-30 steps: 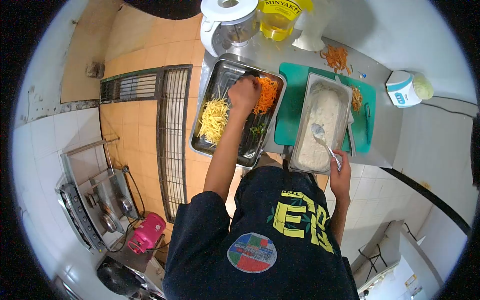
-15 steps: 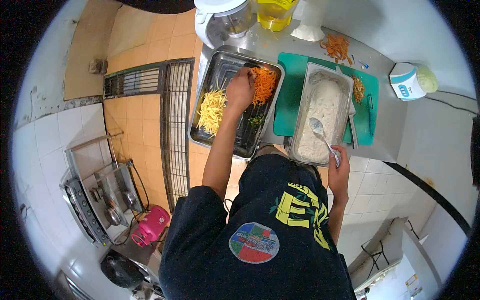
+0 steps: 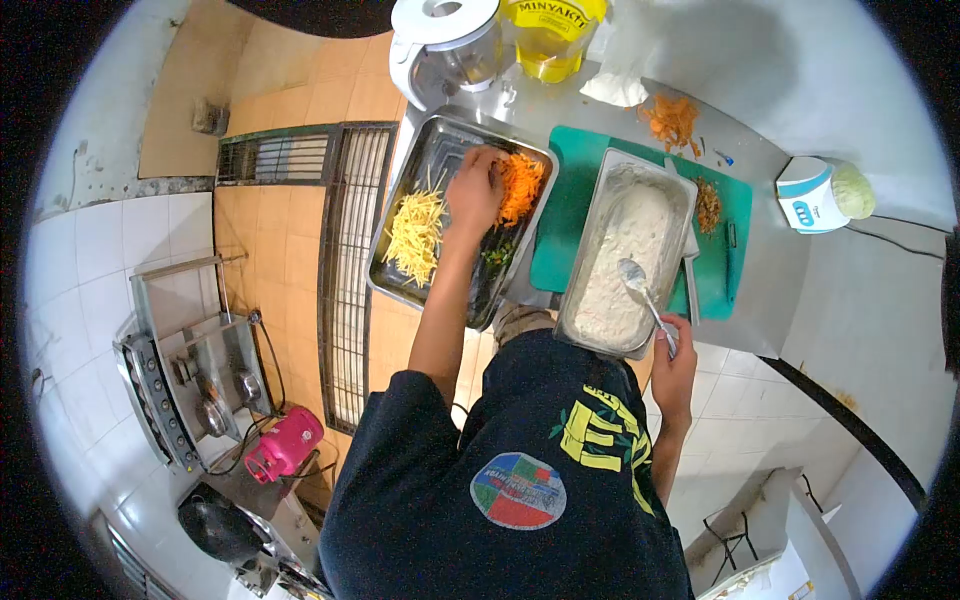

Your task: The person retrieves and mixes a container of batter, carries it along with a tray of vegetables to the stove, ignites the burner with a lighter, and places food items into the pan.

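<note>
On the tabletop (image 3: 768, 290), a white jug (image 3: 468, 55) and a yellow pouch (image 3: 552, 42) stand behind the metal tray (image 3: 440, 150), and the pan (image 3: 583, 245) of pale mixture (image 3: 625, 230) covers a part of the green board (image 3: 560, 220). Compared with the earlier frame, the view is shifted a little, but both your hands remain at nearly the same places. Your left hand (image 3: 473, 195) bends its fingers at the orange shreds (image 3: 522, 188) in the tray; I cannot tell whether this grip has hold of something. Your right hand (image 3: 673, 365) closes its grip around the handle of the spoon (image 3: 647, 293), over the pan.
</note>
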### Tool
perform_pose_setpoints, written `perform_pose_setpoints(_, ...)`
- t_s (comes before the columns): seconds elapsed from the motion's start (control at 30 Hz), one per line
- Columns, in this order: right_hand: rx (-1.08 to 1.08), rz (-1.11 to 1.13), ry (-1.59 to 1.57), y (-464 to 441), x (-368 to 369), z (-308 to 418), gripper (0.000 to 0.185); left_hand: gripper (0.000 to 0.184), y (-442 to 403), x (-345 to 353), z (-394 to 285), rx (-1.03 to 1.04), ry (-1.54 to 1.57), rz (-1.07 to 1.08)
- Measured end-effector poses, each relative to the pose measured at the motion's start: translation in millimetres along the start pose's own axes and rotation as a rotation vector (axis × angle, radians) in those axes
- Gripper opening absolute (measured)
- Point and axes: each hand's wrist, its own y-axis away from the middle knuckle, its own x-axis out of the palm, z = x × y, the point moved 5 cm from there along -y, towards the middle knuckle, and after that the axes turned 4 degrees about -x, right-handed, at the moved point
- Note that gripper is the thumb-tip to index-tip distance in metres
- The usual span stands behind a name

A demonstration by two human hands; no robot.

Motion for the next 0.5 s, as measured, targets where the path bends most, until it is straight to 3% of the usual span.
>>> perform_pose_setpoints(0.2,0.102,0.102,0.003,-8.4,-6.4,6.4,0.023,0.017,7.2,-38.2,-10.2,0.098,0.039,-0.158)
perform_pose_setpoints(0.4,-0.028,0.035,0.001,-13.9,-6.1,-8.2,0.024,0.018,47.5,-107.8,27.6,-0.168,-0.143,-0.134)
perform_pose_setpoints(0.5,0.089,0.097,-0.041,-14.8,-3.3,-0.3,0.025,0.018,72.3,-122.8,59.5,-0.276,-0.182,-0.057)
